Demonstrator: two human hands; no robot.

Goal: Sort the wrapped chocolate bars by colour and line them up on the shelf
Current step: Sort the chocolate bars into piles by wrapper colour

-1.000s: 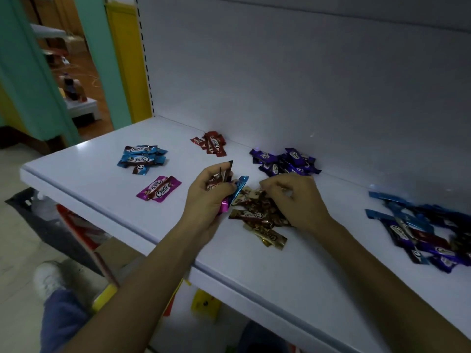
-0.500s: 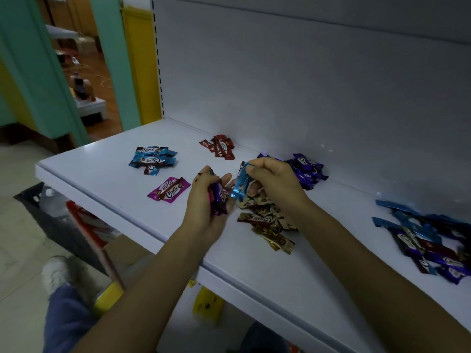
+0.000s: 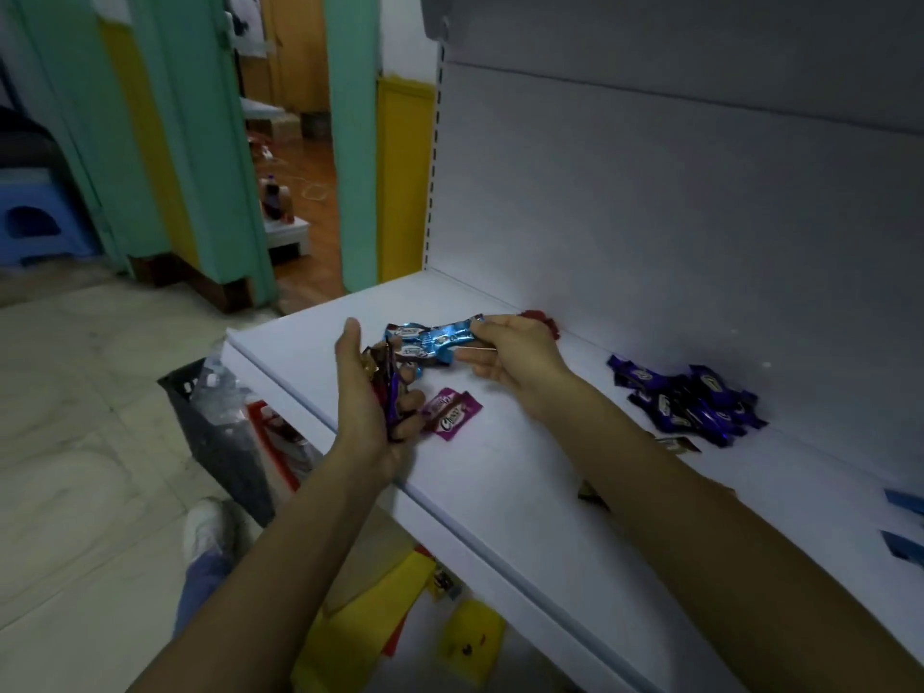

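My right hand (image 3: 515, 352) pinches a light blue wrapped bar (image 3: 450, 337) by its end, just over the light blue pile (image 3: 407, 342) at the shelf's left end. My left hand (image 3: 367, 392) grips a small bunch of mixed bars (image 3: 387, 387), brown, purple and dark ones. Two magenta bars (image 3: 450, 410) lie on the white shelf (image 3: 500, 472) beside that hand. A red pile (image 3: 542, 320) shows behind my right hand at the back wall. The purple pile (image 3: 690, 405) lies further right. Gold-brown bars (image 3: 677, 445) are mostly hidden under my right forearm.
Blue bars (image 3: 905, 522) of a mixed heap peek in at the right edge. The grey back panel (image 3: 675, 242) rises behind the shelf. Below the shelf's front edge are a dark crate (image 3: 210, 422), yellow packets (image 3: 395, 597) and my white shoe (image 3: 205, 532).
My right hand has carried the light blue bar leftward from the gold-brown pile to the light blue pile. My left hand moved left with its bunch. The view swung left.
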